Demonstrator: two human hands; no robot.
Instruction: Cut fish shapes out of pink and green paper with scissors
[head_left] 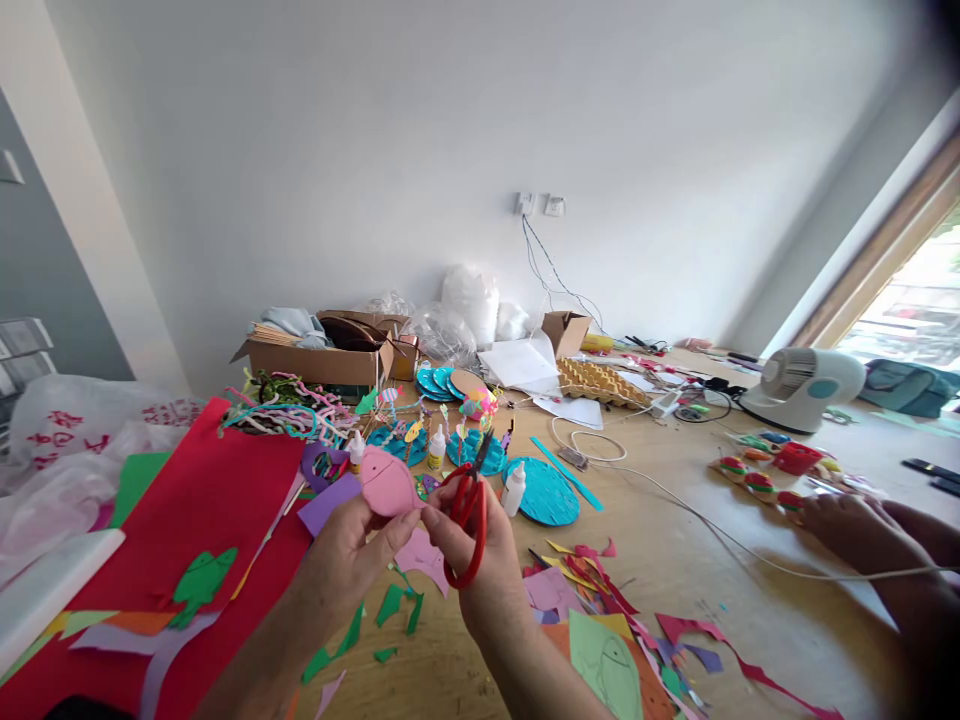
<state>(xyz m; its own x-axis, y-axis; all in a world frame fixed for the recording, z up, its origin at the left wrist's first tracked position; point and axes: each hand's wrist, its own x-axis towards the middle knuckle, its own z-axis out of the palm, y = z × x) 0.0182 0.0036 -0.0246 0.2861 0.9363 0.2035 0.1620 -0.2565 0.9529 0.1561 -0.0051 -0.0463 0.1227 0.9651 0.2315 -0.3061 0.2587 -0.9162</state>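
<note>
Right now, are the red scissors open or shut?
Shut, as far as shows. The scissors hang in the right hand, dark blades together and pointing up, not on the pink shape that both hands pinch.

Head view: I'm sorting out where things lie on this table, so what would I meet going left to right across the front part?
Red sheet → green fish cutout → left hand holding pink fish → right hand with red scissors → paper scraps → another person's hand.
</note>
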